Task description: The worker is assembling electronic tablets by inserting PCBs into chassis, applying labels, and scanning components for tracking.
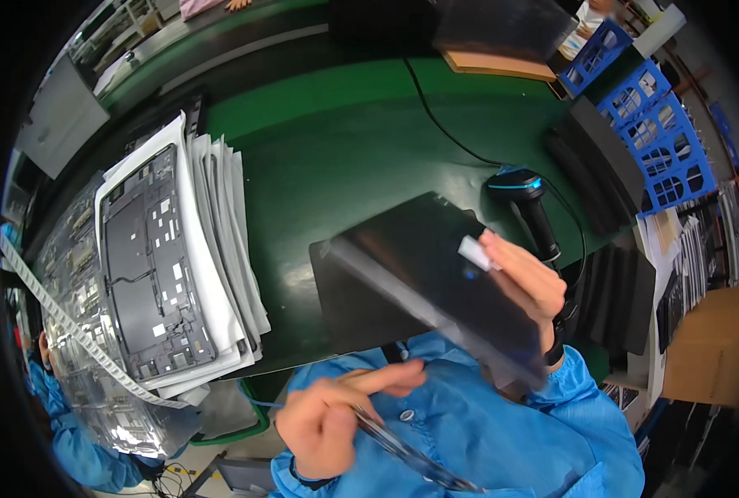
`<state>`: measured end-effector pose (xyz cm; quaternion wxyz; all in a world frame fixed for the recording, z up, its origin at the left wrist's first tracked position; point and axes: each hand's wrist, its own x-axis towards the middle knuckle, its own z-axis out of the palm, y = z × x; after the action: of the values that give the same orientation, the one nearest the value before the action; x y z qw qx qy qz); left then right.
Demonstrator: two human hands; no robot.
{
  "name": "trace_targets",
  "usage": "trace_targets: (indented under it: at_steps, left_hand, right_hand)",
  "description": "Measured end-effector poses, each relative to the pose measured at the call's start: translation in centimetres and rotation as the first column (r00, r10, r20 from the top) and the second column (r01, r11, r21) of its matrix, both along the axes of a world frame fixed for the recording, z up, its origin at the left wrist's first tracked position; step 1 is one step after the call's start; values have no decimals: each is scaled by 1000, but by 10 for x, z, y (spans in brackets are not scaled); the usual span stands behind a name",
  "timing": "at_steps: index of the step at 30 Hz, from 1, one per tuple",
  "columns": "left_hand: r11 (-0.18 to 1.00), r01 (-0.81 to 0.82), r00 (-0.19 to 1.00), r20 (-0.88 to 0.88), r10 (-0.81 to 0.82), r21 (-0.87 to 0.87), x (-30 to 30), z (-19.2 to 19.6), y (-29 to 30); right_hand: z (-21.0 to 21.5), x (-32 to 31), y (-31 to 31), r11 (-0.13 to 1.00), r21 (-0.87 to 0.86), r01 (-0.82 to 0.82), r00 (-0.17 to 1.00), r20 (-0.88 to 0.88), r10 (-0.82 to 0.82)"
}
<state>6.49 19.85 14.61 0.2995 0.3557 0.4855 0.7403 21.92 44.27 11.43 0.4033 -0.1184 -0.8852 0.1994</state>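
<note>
My right hand (523, 278) grips a thin black flat panel (436, 257) by its right edge, fingers on its face near a small white label (475, 251). The panel is tilted over the table's near edge, its lower side blurred and pale like clear film. My left hand (328, 419) is closed low before my body. From it a thin, shiny dark strip-like thing (411, 458) runs down to the right; its kind is unclear. Under the panel a black mat (344, 324) lies on the green table (303, 166).
To the left, a laptop chassis part (149, 266) lies on stacked white foam sheets (228, 274), beside bagged parts (75, 332). A barcode scanner (529, 203) with its cable stands right of the panel. Black foam pieces (593, 166), blue crates (656, 133) and a cardboard box (709, 349) are further right.
</note>
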Motion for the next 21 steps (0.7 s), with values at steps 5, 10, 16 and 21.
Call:
trace_targets:
  at_steps: [5, 10, 16, 21]
  left_hand:
    - [930, -167, 920, 288, 267, -328, -5, -23, -15]
    - [916, -256, 838, 402, 369, -308, -10, -33, -23]
    - [868, -265, 814, 386, 435, -420, -13, -41, -54]
    - [830, -282, 731, 452, 511, -482, -19, -60, -81]
  right_hand:
    - [9, 11, -49, 601, -793, -99, 769, -444, -460]
    - [-15, -12, -93, -55, -980, -192, 923, -162, -349]
    - [-29, 25, -61, -278, -935, 218, 961, 157, 227]
    - [-3, 5, -65, 479, -848, 227, 886, 384, 260]
